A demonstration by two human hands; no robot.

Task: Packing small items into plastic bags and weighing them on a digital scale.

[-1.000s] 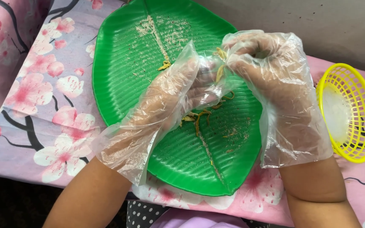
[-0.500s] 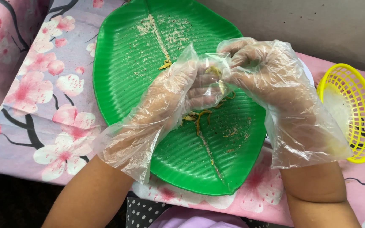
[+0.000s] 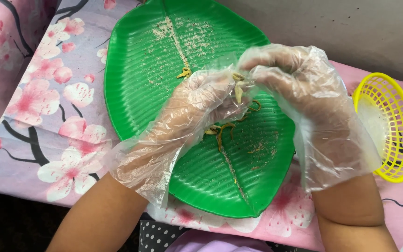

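Both hands are wearing loose clear plastic gloves and are working together above the middle of a green leaf-shaped tray [image 3: 136,79]. The left hand [image 3: 197,105] is curling its fingertips around a small pale sprout-like piece [image 3: 239,91], while the right hand [image 3: 295,88] is pinching the same piece from the other side — thumb and forefinger pressed together on its upper end. The piece is being held clear of the tray, directly over the centre rib.

Below the hands, a small cluster of yellowish-brown stems [image 3: 222,130] is lying on the ribbed surface, and one more scrap [image 3: 184,73] is resting further up along the rib. Fine pale crumbs [image 3: 183,37] are scattering the upper half of the tray, with thinner traces near the lower end.

Judging by this, the picking-apart looks partly done: some bits are already lying discarded, one piece is in hand. A yellow mesh basket [image 3: 392,93] is sitting to the right on the pink blossom-print cloth [image 3: 47,102] — whether it is holding anything cannot be told.
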